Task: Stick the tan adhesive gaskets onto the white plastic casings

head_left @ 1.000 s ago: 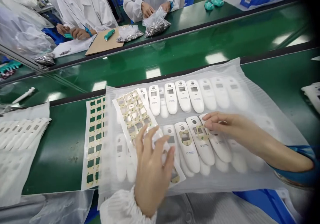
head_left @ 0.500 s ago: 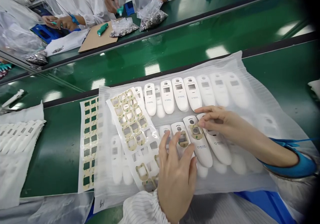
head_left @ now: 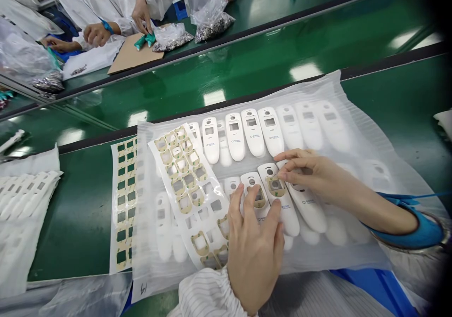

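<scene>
White housings (head_left: 282, 208): smooth plastic, faint sheen. Foam wrap sheet (head_left: 353, 133): translucent, matt, finely ribbed. Sticker sheet (head_left: 183, 185): paper-like backing, tan adhesive frames (slightly glossy). Conveyor belt (head_left: 282, 58): green, glossy, reflecting lamps. Sleeve cuff (head_left: 208, 296): white striped cloth.

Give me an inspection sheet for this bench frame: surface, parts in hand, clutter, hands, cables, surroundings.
Surface: green bench top, glossy, with a white foam sheet laid over it.
Job's things: white handheld casings in two rows on the foam; tan adhesive frame sits over one casing's window; sticker sheet, partly emptied, lies across the rows.
Clutter: spent sticker backing beside the foam; stacked casings at far left.
Hands: left hand flat on the front-row casings; right hand fingertips at the adhesive frame.
Cables: nothing seen.
Surroundings: other people in white coats across the green belt, with bags of small parts.
</scene>
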`<state>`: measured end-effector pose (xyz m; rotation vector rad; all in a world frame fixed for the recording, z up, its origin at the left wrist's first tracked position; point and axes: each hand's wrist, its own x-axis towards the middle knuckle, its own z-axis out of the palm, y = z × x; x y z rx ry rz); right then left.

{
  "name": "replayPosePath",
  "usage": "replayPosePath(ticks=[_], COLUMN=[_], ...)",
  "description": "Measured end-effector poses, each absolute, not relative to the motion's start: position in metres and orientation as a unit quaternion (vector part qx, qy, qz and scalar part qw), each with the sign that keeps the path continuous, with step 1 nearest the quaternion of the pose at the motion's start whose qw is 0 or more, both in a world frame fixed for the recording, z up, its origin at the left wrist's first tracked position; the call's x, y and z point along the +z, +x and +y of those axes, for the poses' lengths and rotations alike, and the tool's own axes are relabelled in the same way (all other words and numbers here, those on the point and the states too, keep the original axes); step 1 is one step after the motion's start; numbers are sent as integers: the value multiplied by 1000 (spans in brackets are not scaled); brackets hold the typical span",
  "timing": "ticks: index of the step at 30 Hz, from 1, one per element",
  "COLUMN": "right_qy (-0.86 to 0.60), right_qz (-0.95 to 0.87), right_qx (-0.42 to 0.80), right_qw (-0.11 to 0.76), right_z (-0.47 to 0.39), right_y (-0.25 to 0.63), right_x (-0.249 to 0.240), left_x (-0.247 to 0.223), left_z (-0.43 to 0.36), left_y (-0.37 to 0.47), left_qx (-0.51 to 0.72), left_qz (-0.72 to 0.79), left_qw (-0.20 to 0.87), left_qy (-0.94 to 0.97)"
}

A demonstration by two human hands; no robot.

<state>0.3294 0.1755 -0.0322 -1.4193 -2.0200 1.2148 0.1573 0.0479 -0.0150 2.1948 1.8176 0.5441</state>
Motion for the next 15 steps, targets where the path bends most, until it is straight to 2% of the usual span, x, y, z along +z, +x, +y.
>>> replayPosePath(ticks=[15], right_qy=[-504], right_qz=[-728], right_qx=[419], right_qw=[203], right_z=[175], right_y=[328], right_x=[-34], left_x=[-17], left_z=[49], left_y=[157], left_qx=[168], left_qz=[620], left_qw=[123], left_qy=[757])
